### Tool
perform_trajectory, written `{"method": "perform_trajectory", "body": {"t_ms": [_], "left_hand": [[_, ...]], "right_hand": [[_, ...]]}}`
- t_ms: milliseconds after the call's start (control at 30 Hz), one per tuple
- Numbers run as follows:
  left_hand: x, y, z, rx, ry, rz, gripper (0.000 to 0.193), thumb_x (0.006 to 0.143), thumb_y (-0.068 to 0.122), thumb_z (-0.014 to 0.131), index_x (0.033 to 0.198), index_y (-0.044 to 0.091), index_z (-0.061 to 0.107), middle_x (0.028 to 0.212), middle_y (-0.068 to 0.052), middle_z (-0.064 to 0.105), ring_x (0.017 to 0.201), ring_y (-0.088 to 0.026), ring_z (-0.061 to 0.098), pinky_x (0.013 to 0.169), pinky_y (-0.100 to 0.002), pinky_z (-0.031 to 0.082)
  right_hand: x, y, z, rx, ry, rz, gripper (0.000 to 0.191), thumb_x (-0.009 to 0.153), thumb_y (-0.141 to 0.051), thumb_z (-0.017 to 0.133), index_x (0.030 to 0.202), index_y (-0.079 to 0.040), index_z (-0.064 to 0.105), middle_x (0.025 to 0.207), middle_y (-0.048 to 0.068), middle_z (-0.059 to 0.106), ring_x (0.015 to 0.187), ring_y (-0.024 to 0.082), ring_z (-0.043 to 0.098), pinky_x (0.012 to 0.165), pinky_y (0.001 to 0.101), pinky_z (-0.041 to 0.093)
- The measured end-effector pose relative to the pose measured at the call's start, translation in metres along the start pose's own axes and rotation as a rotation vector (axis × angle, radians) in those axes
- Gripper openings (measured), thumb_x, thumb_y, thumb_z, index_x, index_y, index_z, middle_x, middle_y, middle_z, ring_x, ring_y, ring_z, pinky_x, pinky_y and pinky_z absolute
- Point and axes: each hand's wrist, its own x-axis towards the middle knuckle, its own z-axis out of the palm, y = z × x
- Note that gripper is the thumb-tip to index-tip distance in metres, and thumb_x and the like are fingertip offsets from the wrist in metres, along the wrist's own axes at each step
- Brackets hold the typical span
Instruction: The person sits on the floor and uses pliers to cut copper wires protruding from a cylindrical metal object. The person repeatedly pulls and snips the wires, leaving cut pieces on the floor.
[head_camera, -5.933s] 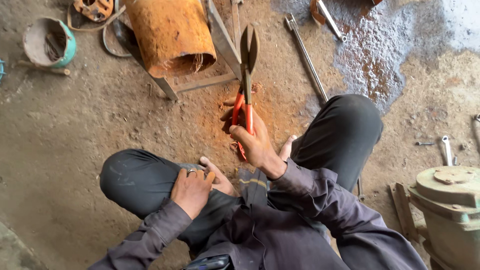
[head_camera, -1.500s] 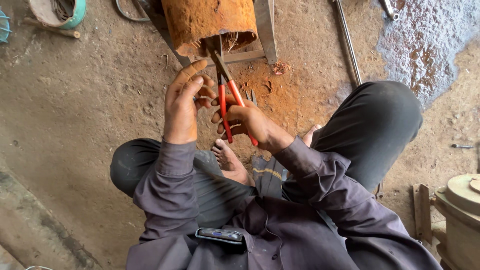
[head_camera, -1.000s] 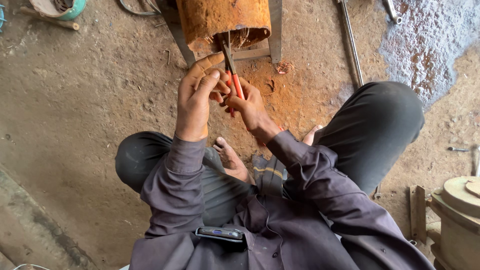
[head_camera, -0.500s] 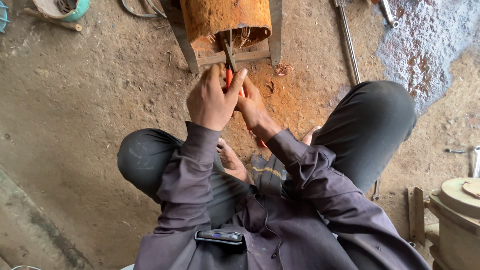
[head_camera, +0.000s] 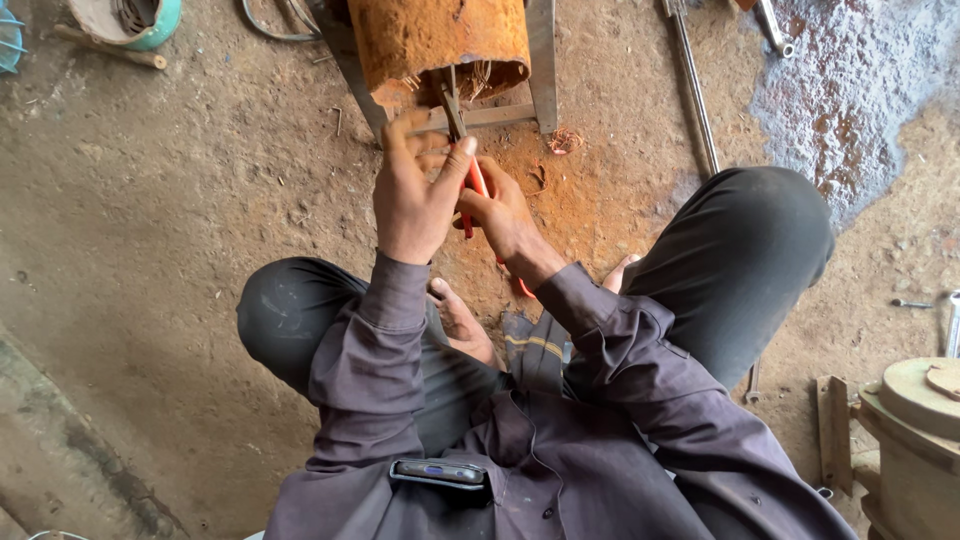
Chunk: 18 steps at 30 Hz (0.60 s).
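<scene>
Left hand: your left hand (head_camera: 415, 190) is wrapped around the snips, up near the blades.
Right hand: your right hand (head_camera: 503, 212) grips the red handles tight.
Snips: the red-handled snips (head_camera: 462, 140) point to 12 o'clock, blades at the drum's edge.
Drum: the rusty orange drum (head_camera: 440, 40) lies on the dirt floor (head_camera: 180, 220) at 12 o'clock.

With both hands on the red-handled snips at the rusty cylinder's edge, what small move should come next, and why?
Probably squeeze the handles: both the left hand and right hand grip the red-handled snips, whose blades already sit at the rusty cylinder's frayed lower edge.
</scene>
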Motion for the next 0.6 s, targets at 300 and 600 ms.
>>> {"method": "perform_trajectory", "body": {"t_ms": [300,600], "left_hand": [[0.015,-0.014,0.002,0.104,-0.182,0.116,0.064,0.102,0.048,0.068,0.129,-0.009,0.06,0.124,-0.028,0.067,0.119,-0.038,0.067,0.097,-0.044,0.057],[0.013,0.0,-0.012,-0.009,-0.191,0.119,0.06,0.101,0.057,0.062,0.126,0.003,0.064,0.12,-0.021,0.07,0.111,-0.032,0.073,0.093,-0.043,0.06]], "right_hand": [[0.002,-0.011,-0.006,-0.076,0.013,0.049,0.031,0.085,-0.019,0.067,0.109,0.0,0.065,0.083,0.008,0.07,0.067,0.014,0.064,0.056,0.0289,0.052],[0.001,-0.023,-0.008,-0.24,-0.017,-0.108,0.044,0.086,-0.021,0.067,0.125,-0.001,0.062,0.104,0.006,0.07,0.092,0.012,0.064,0.081,0.0288,0.054]]}}
